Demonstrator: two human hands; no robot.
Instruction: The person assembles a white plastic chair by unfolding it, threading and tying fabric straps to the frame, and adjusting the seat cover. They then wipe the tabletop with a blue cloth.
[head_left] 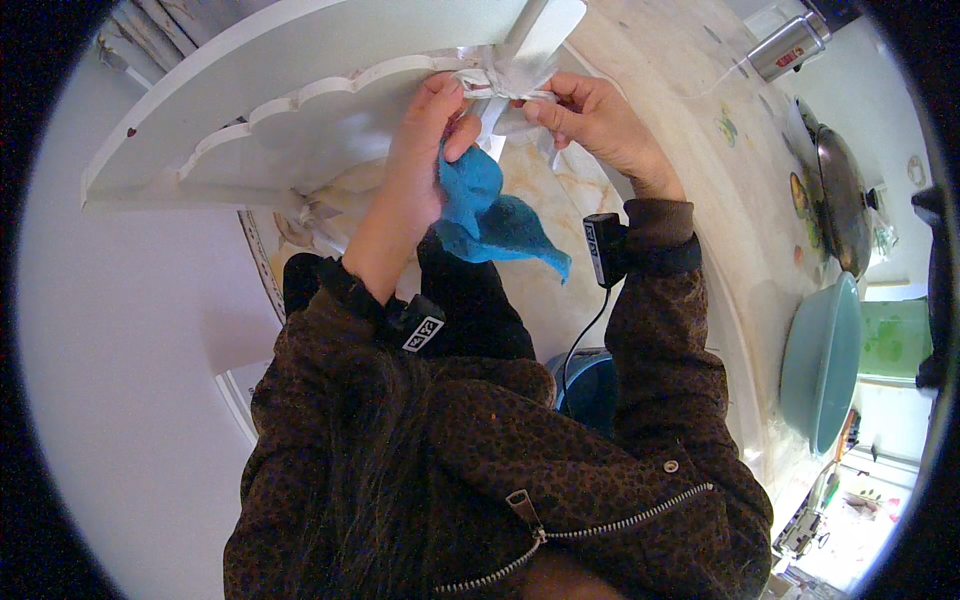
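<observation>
A white strip [500, 82], thin and crumpled like plastic, is knotted round the post of a white shelf unit [340, 45] with a scalloped edge. My left hand [425, 130] pinches the strip's left side between thumb and fingers. Tucked against that palm, a blue cloth [512, 228] hangs down beneath it. On the knot's other side, my right hand [605, 125] pinches the strip between thumb and forefinger. Loose white ends dangle below the knot. The fingertips partly cover where each hand grips.
A patterned table [730, 230] curves along my right. It bears a teal basin [820, 370], a dark lidded pan [843, 200] and a steel cylinder [788, 47]. A blue bucket [590, 390] stands low by my body. Another white tie [312, 215] wraps the shelf's lower left.
</observation>
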